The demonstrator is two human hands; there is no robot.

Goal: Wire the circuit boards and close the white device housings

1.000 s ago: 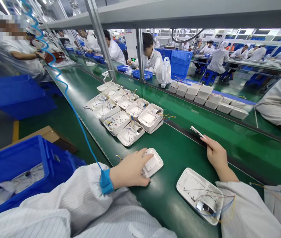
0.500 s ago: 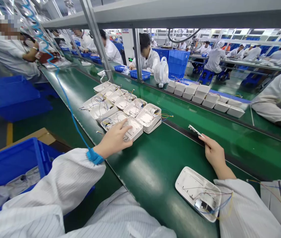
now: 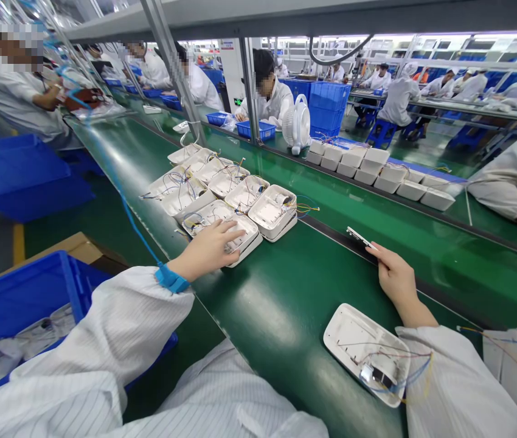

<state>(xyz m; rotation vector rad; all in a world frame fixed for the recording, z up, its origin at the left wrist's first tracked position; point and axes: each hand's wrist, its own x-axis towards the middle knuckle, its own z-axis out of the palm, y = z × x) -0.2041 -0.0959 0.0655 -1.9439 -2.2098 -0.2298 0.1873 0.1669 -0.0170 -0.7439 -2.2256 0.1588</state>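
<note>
In the head view, the left hand is over a white shell at the near end of a cluster of white shells on the green surface. A second ago it was on a shell lying alone, nearer the body; that spot is now bare, and the shell under the hand sits on top of another one. Compared with half a second ago, the hand has barely moved. Its fingers are spread across the shell, the thumb by the near edge; whether they grip it, I cannot tell.

The right hand has its fingers pinched on one end of a thin white panel, raised above the surface, just as in both earlier frames. Beside the right sleeve, an open shell with wires lies in the same place as before.
</note>
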